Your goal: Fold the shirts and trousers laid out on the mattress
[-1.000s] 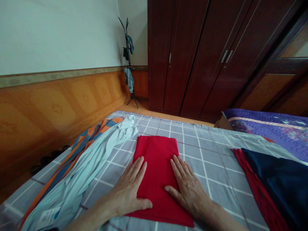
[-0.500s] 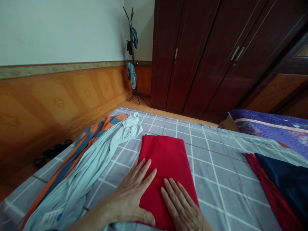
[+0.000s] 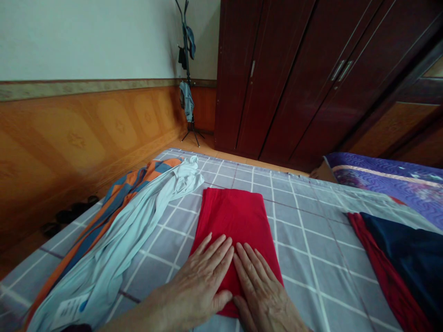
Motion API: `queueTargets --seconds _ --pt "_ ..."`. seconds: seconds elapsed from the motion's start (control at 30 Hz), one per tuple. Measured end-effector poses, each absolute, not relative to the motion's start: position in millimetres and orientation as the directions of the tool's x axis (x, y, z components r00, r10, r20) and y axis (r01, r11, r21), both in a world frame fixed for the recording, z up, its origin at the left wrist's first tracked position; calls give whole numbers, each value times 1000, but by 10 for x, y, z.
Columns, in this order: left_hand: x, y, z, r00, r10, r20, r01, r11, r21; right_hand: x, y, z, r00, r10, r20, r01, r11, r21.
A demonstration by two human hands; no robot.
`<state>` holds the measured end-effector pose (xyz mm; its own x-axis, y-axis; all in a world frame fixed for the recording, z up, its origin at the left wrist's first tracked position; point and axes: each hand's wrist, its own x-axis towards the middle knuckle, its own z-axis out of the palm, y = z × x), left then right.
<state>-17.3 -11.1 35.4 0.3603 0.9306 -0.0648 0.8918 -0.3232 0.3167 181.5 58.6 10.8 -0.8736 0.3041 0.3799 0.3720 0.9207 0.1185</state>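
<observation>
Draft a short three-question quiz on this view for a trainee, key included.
1. True or false: the left grip and right grip both lie flat on the red cloth.
2. Which lies to the right of the red cloth? a) pale garment b) navy cloth c) orange-and-blue garment
3. Fill in: in the picture, the coat rack stands to the ____ of the wardrobe.

Key: 1 true; 2 b; 3 left

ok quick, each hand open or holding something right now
Left hand: open, palm down on the red cloth.
Right hand: open, palm down on the red cloth.
</observation>
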Motion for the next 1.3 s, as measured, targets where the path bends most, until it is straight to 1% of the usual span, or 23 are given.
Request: queueTargets --seconds 0.13,0.23,0.4,0.57,0.67,0.77,0.9,0.97,1.03,1.1,1.17,1.23,1.3 --pt "-194 -140 313 354 934 -55 897 -322 301 1822 593 51 -875 302 377 361 928 96" --pt "-205 -156 340 356 932 -65 895 -320 311 1933 607 38 -872 322 369 376 923 83" --pt "-215 -163 419 343 927 -150 898 -277 343 2206 647 -9 -859 356 366 434 887 156" --pt "-215 -155 478 342 923 -179 895 -261 361 2372 638 -39 -840 388 379 484 852 201" --pt "-209 -154 490 336 923 -186 902 -258 347 2378 609 -13 -843 402 357 488 851 195" --pt "-205 -159 470 335 926 -176 905 -263 334 2367 580 8 -835 441 329 506 850 146" --pt "-217 -145 399 331 940 -85 897 -285 337 2377 547 21 -808 527 264 550 835 13" --pt "-230 -126 376 313 950 13 886 -297 356 2391 532 53 -799 555 232 559 827 -53" --pt "-237 -113 383 307 942 138 860 -337 382 2402 515 115 -801 554 227 548 831 -94" --pt "-228 -117 417 340 905 254 812 -419 406 2398 492 200 -825 517 228 505 856 -113" --pt "-196 -142 458 410 857 311 752 -511 416 2376 464 286 -877 432 208 415 901 -122" --pt "-147 -177 485 484 819 307 707 -573 414 2343 439 350 -933 325 157 304 942 -145" --pt "-99 -206 492 534 797 282 688 -603 404 2315 426 381 -963 245 115 223 958 -178"
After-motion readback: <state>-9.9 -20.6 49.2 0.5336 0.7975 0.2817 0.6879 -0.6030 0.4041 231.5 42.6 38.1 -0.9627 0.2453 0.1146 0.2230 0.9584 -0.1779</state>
